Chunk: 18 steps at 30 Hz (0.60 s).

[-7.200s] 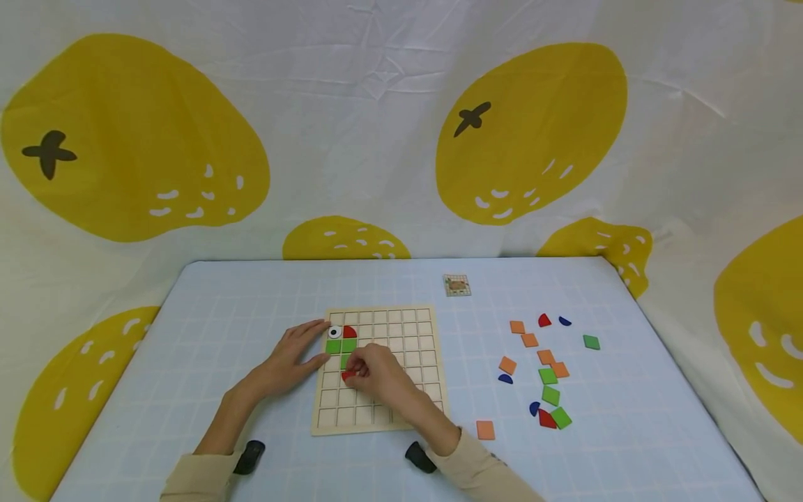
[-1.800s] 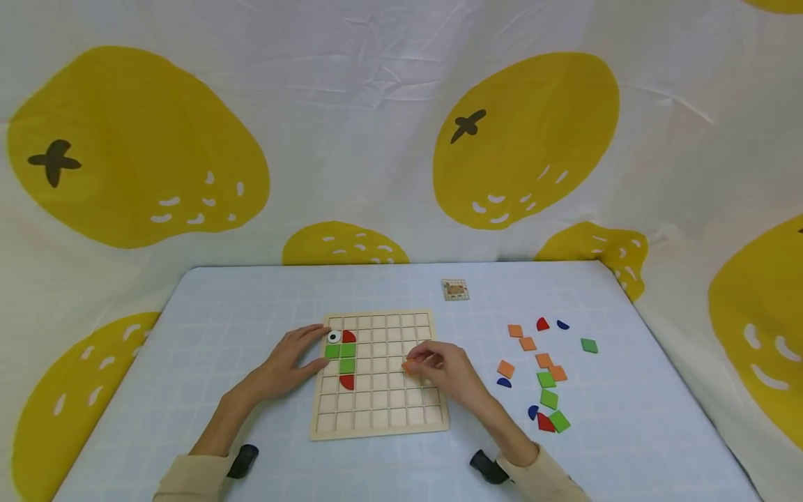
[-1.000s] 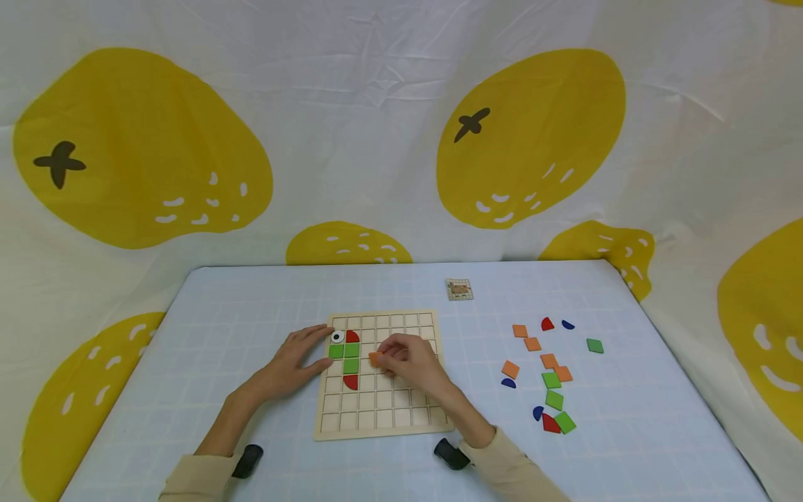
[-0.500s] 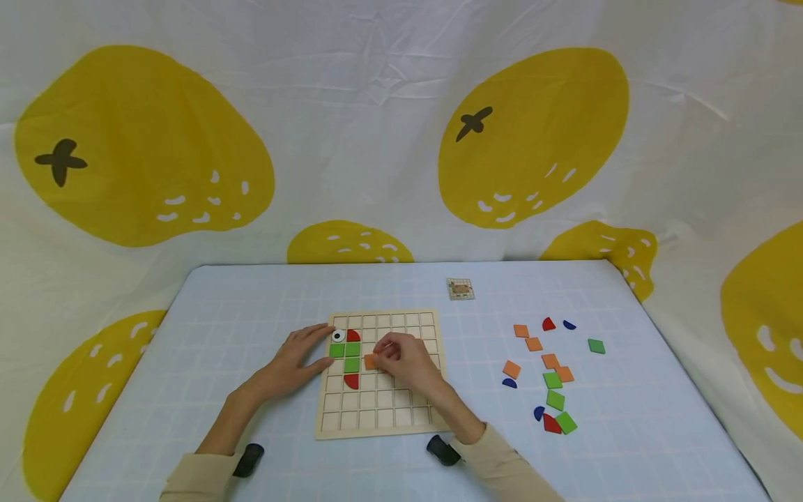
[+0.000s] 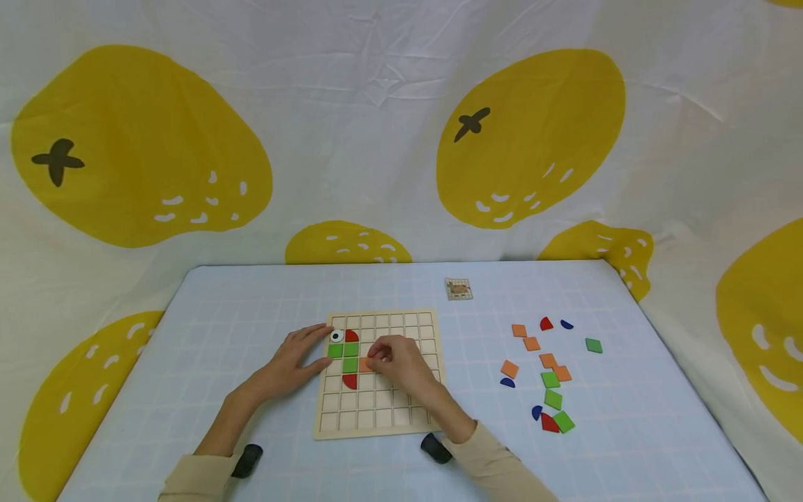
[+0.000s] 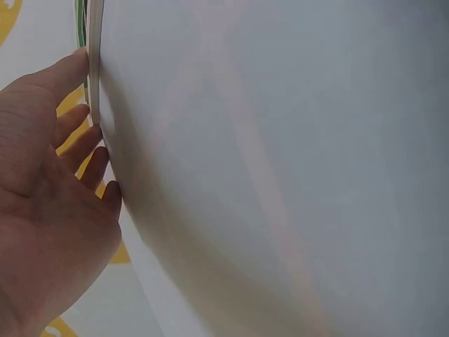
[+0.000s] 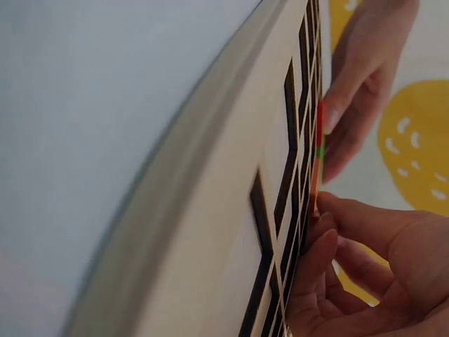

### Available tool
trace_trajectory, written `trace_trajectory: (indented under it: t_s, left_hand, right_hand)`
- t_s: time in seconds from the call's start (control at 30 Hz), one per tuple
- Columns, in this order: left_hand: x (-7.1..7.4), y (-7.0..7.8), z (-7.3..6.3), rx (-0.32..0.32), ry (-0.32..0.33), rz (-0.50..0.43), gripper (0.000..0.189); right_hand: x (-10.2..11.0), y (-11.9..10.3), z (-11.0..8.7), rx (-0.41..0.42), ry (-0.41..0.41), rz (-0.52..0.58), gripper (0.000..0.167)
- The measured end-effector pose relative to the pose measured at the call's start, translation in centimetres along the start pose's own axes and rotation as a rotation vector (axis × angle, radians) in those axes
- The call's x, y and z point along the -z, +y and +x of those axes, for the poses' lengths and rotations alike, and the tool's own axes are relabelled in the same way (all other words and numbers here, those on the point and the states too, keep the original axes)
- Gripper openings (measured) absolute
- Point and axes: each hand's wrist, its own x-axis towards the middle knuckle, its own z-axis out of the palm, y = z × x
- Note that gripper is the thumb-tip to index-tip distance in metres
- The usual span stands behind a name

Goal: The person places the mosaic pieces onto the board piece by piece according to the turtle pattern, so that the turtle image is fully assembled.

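A wooden grid board [image 5: 394, 434] lies on the table. On its left part sit a round eye tile [image 5: 337, 336], a red quarter-circle tile [image 5: 352, 336], a few green square tiles [image 5: 350, 364] and, lower, another red quarter-circle tile [image 5: 350, 381]. My right hand [image 5: 401, 366] pinches the edge of an orange square tile [image 5: 364, 364], which lies in the cell right of the lowest green one. In the right wrist view the thumb of the right hand [image 7: 365, 246] meets the tile's edge. My left hand [image 5: 291, 362] rests with extended fingers against the board's left edge.
Right of the board lie loose orange squares [image 5: 509, 369], green squares [image 5: 553, 399], red quarter-circles [image 5: 549, 422] and blue half-circles [image 5: 507, 383]. A small picture card [image 5: 459, 288] lies beyond the board. A lemon-patterned cloth [image 5: 357, 174] hangs behind the table.
The right hand let go of a red quarter-circle on the board, then brought an orange square leftward across it into the cell beside the green tile. The left hand has stayed at the edge.
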Motion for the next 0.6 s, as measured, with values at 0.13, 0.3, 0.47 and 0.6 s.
trace_trajectory:
  t_s: [0.13, 0.3, 0.47, 0.6]
  left_hand:
    - [0.0, 0.0, 0.0, -0.004, 0.001, -0.004, 0.063]
    - [0.0, 0.0, -0.1, -0.014, 0.007, 0.006, 0.062]
    - [-0.1, -0.1, -0.1, -0.014, 0.009, 0.012, 0.062]
    - [-0.1, -0.1, -0.1, -0.007, 0.004, 0.007, 0.062]
  right_hand:
    - [0.5, 0.2, -0.3, 0.014, 0.000, -0.013, 0.005]
    - [1.2, 0.7, -1.0, 0.039, 0.007, -0.027, 0.006]
    - [2.1, 1.0, -1.9, 0.086, 0.014, -0.036, 0.007]
    - [3.0, 1.4, -2.6, 0.111, 0.046, -0.052, 0.008]
